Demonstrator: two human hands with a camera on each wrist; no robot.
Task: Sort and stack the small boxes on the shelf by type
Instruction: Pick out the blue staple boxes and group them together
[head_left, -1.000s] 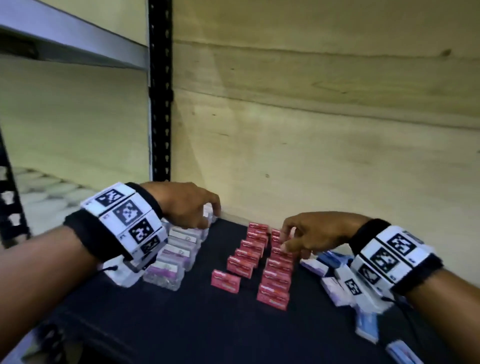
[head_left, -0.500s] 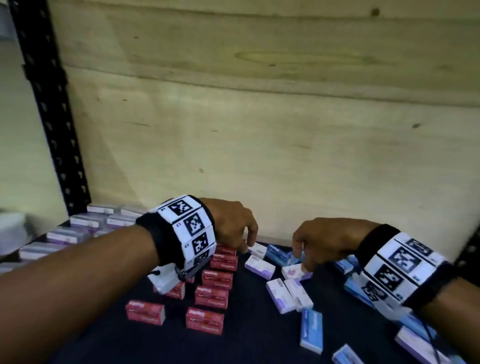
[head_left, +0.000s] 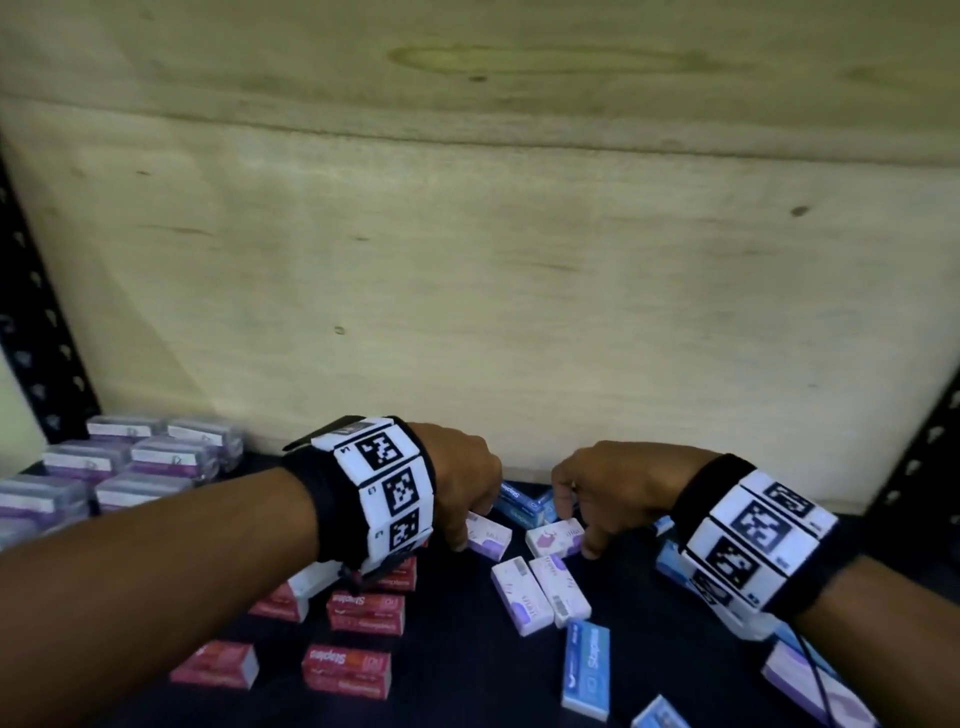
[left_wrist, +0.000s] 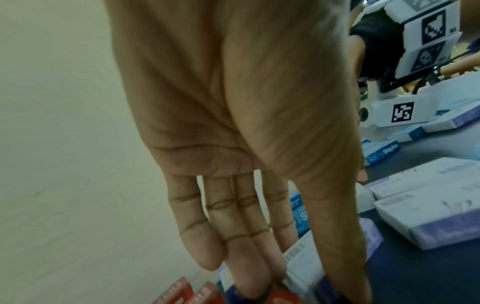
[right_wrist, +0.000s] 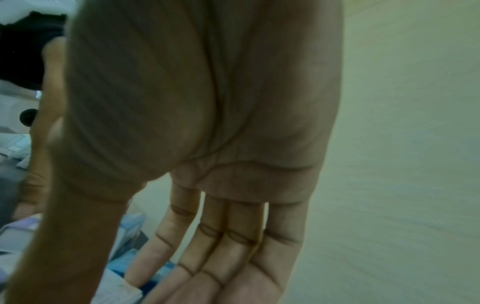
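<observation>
My left hand (head_left: 470, 535) (left_wrist: 298, 288) reaches down at the back of the black shelf (head_left: 452, 649) and pinches a white-and-purple box (head_left: 488, 540) (left_wrist: 303, 265) between its thumb and straight fingers. My right hand (head_left: 574, 535) (right_wrist: 145, 288) is beside it, fingers straight. Its thumb and index finger touch either end of another white-and-purple box (head_left: 553, 538). Red staple boxes (head_left: 366, 613) lie in rows under my left wrist. Purple boxes in clear cases (head_left: 140, 462) are stacked at the far left. Blue staple boxes (head_left: 519, 501) lie behind my hands.
Two more white-and-purple boxes (head_left: 540, 592) lie side by side in front of my hands, with a blue box (head_left: 587, 670) nearer me. Other blue and purple boxes sit under my right wrist. A plywood back wall (head_left: 467, 286) closes the shelf, with black uprights (head_left: 31, 322) at both sides.
My view has swung right from the red rows to the mixed pile. Both hands moved right and came down onto the white-and-purple boxes at the back.
</observation>
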